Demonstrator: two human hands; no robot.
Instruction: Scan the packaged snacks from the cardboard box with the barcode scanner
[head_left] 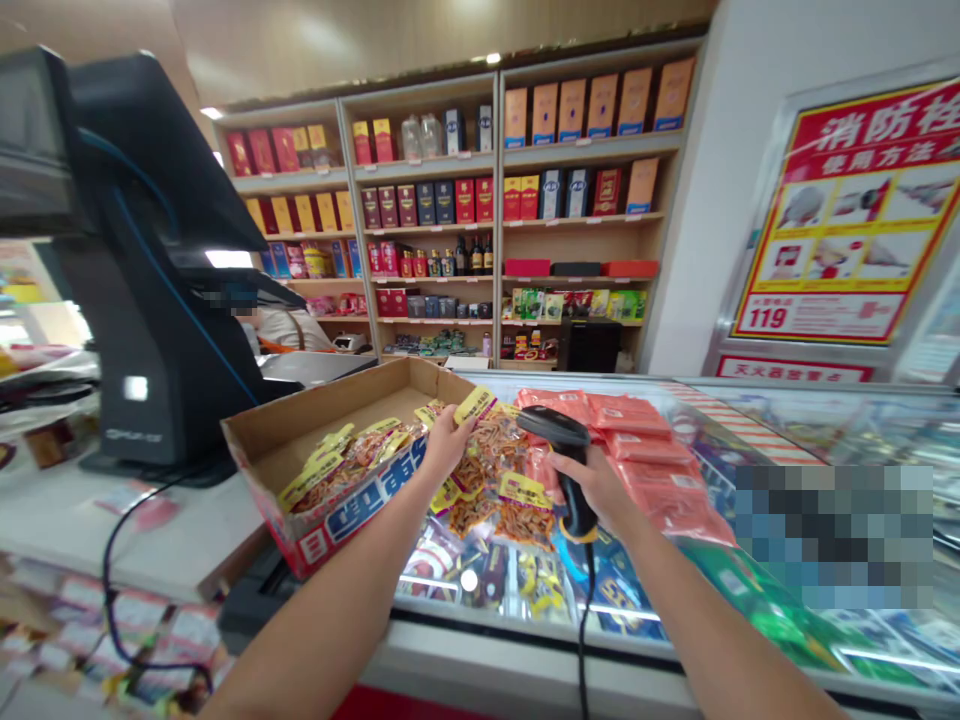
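My left hand (447,442) is closed on the yellow top of a snack bag (477,403), beside the right end of an open cardboard box (322,408). Several clear snack bags with yellow headers (335,458) lie inside that box. In my right hand (592,482) is a black handheld barcode scanner (556,430), its head tilted up and left, its cable hanging down over the counter edge. More snack bags (525,505) of the same kind lie on the glass top between and below my hands. My right fingers are partly hidden behind the scanner's handle.
Stacked orange-red packets (637,430) lie right of the scanner on the glass display counter (487,618). A black cash register terminal (161,330) stands at left. Shelves (420,172) of boxed goods and bottles line the back; a red wall sign (847,220) hangs at right.
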